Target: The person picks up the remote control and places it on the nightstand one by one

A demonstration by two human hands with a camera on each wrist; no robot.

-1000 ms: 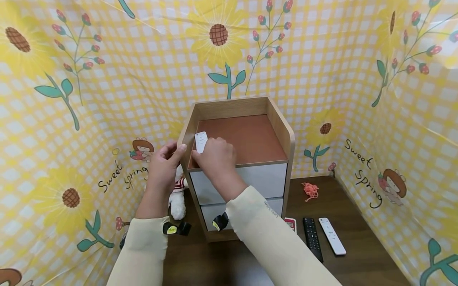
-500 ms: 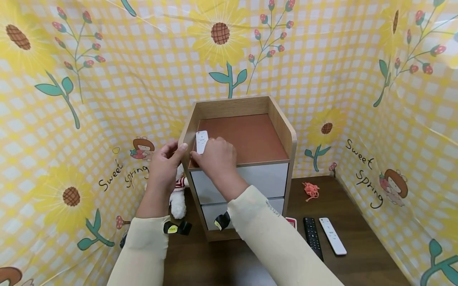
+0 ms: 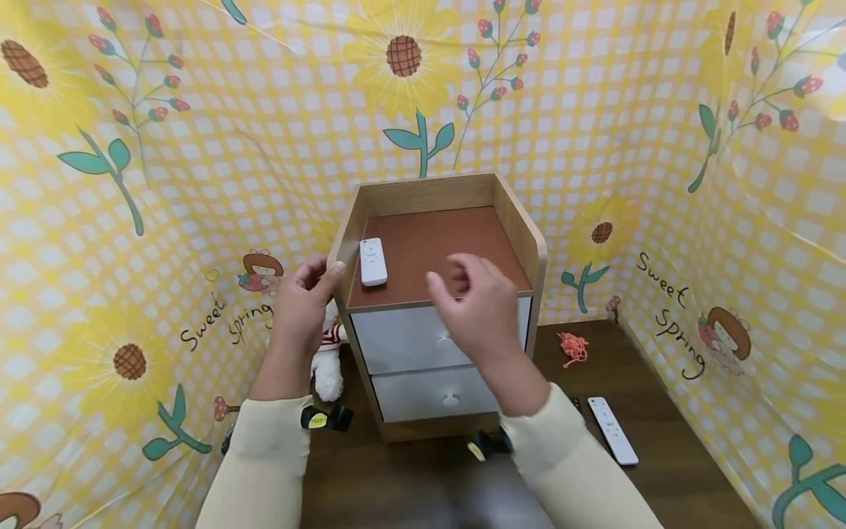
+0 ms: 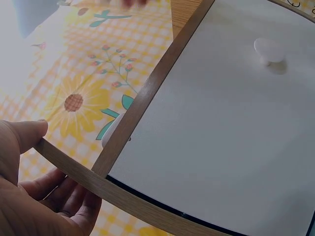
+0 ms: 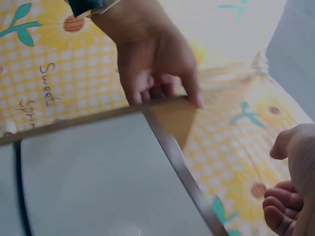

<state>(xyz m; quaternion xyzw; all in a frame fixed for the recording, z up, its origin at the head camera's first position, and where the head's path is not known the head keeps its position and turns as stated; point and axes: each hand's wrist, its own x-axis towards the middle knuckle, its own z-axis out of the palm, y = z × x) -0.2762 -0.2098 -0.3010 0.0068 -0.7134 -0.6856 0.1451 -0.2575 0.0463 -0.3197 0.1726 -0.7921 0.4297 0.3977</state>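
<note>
A small wood-edged cabinet (image 3: 350, 213) with two white drawers stands in the middle of the head view. On its brown top, along the left side, lies a white remote control (image 3: 373, 262). My left hand (image 3: 300, 312) grips the front edge of the cabinet's left side panel (image 4: 74, 167), thumb on one face and fingers curled round the other in the left wrist view. Nothing is in my right hand (image 3: 481, 308), which hovers in front of the upper drawer with its fingers loosely bent. That hand partly covers the upper drawer's knob.
Right of the cabinet, a second white remote control (image 3: 613, 431) and a tangle of coral string (image 3: 572, 348) lie on the dark wooden surface (image 3: 667, 426). My right sleeve hides most of a black remote. A white plush toy (image 3: 327, 375) sits against the cabinet's left side.
My right hand has let go of the white remote control on the cabinet top and moved right, away from it. My left hand has stayed on the side panel.
</note>
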